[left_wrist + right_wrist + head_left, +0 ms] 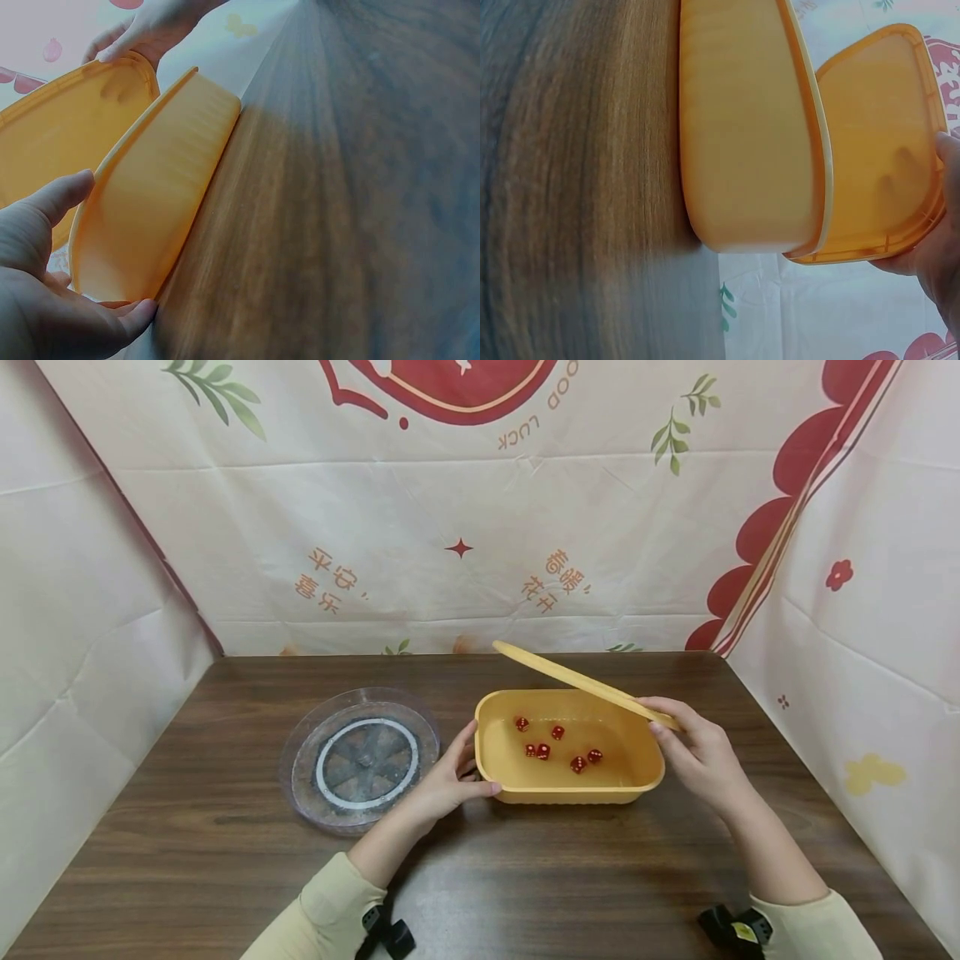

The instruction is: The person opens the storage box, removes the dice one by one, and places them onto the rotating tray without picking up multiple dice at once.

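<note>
Yellow box (562, 796), open at the top, stands upright on the brown table (187, 860), right of the middle; six red dice (557, 732) lie inside it, loosely spread, two of them side by side; the left hand (452, 781) grips the box at its left end, thumb on the rim and fingers against the end wall, one fingertip down by the base.

The right hand (697, 752) pinches the yellow lid (570, 677) at its right end, thumb on the near side, fingers behind; the lid is tilted, its left end raised higher than its right, beyond the dice and over the back of the box; whether its lower edge touches the rim is hard to tell from these angles.

To the left of the box, apart from it, a clear round dish (294, 768) with a white ring sits on the table, near the left forearm; both sleeves (330, 902) are pale, with a black device (738, 931) at each wrist; a white cloth (412, 510) printed in red, green and orange hangs behind the table.
</note>
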Available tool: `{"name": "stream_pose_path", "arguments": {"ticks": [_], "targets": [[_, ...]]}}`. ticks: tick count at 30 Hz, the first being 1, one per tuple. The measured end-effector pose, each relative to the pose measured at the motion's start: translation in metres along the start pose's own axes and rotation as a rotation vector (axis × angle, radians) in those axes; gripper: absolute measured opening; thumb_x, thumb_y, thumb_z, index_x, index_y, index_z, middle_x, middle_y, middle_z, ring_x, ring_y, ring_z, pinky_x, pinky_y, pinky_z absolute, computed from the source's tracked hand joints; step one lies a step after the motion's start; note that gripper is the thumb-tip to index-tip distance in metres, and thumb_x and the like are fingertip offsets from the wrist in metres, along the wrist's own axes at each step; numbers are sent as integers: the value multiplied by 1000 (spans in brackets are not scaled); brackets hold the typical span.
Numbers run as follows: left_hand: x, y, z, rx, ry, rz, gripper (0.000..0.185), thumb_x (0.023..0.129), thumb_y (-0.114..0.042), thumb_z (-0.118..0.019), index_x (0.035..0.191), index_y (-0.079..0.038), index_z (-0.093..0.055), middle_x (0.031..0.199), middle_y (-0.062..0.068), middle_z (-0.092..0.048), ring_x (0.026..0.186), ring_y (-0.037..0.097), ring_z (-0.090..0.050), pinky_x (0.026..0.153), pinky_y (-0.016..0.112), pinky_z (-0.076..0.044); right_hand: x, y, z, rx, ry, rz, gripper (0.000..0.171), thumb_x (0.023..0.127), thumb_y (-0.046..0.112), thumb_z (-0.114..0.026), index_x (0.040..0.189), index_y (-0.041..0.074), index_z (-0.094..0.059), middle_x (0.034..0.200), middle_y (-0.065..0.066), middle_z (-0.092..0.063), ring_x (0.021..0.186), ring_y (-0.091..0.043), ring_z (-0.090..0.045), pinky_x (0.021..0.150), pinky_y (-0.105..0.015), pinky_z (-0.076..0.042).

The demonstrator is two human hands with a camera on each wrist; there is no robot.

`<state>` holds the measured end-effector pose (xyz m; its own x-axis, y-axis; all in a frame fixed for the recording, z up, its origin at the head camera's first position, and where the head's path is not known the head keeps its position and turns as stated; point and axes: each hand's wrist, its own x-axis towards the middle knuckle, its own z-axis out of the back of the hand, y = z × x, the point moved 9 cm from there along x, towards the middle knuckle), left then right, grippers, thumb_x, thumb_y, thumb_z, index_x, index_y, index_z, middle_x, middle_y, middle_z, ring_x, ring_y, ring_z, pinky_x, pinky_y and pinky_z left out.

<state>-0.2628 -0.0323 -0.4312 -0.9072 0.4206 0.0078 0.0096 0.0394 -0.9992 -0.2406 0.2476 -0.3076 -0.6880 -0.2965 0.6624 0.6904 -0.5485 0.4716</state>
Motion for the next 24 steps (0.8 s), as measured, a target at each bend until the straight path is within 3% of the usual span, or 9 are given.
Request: {"name": "stream_pose_path", "arguments": {"ticks": [9,17,24], "targets": [[2,0,0,4,13,-13,96,81,0,-73,154,-11,-11,149,25,-27,137,37,-27,108,48,-27,0,-6,10,50,-109,-68,41,83,-20,-58,121,-3,-59,114,13,-61,95,2,-57,79,-8,-43],[2,1,0,10,7,-5,96,82,0,-73,154,-11,-12,149,26,-27,137,37,-27,108,48,-28,9,16,20,149,-172,-100,33,87,-22,-50,119,-12,-53,110,17,-58,91,1,-54,76,-10,-42],[1,1,0,9,-5,6,96,81,-1,-75,154,-13,-13,149,24,-28,137,35,-28,108,46,-28,3,-17,25,367,-208,-109,38,91,-21,-42,127,-13,-44,111,6,-62,100,-7,-59,84,-14,-44]]}}
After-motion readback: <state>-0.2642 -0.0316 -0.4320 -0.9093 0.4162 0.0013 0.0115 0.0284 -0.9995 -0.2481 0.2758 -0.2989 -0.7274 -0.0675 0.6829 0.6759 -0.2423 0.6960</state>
